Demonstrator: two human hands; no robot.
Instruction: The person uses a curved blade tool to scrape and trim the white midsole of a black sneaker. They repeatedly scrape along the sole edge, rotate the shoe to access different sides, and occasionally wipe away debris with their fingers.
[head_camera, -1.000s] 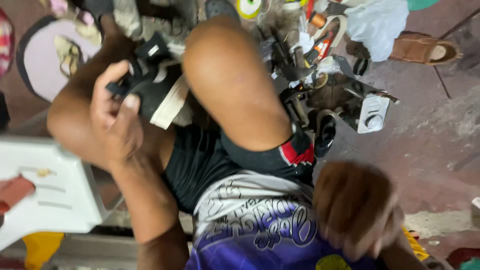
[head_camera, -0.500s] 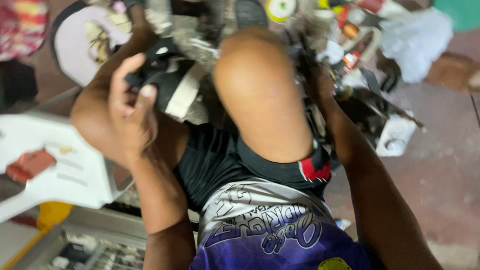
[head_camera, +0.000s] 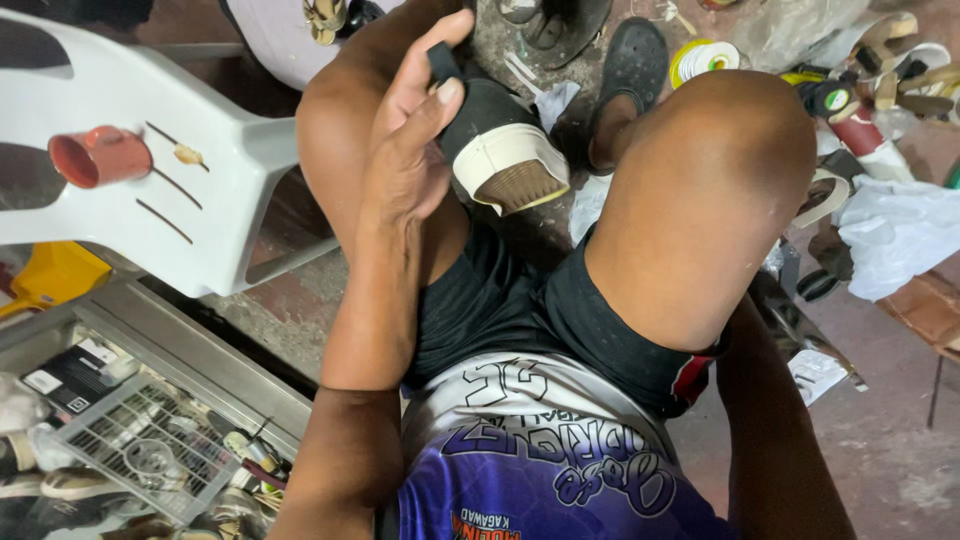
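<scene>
The left hand (head_camera: 410, 150) grips a black shoe (head_camera: 495, 150), thumb on the near side and fingers curled over its upper, holding it up between the person's raised knees. The shoe is tilted so that its white rubber edge and brown ribbed sole face the camera. The right hand is out of view; only the right forearm (head_camera: 780, 440) shows, running down along the outside of the right thigh toward the lower edge of the picture, so its grip cannot be told.

Left of the left knee stands a white plastic chair (head_camera: 150, 160), and on its seat rests a small red cup (head_camera: 95, 155) lying on its side. Below the chair, at the lower left corner, a metal-framed glass case (head_camera: 130, 420) holds a wire rack and mixed small goods. On the floor ahead of the knees lies a black sandal (head_camera: 630, 70), with a yellow-and-white roll of tape (head_camera: 700, 58) just beside it. To the right of the right knee sits a crumpled white plastic bag (head_camera: 895, 235) among scattered tools and straps.
</scene>
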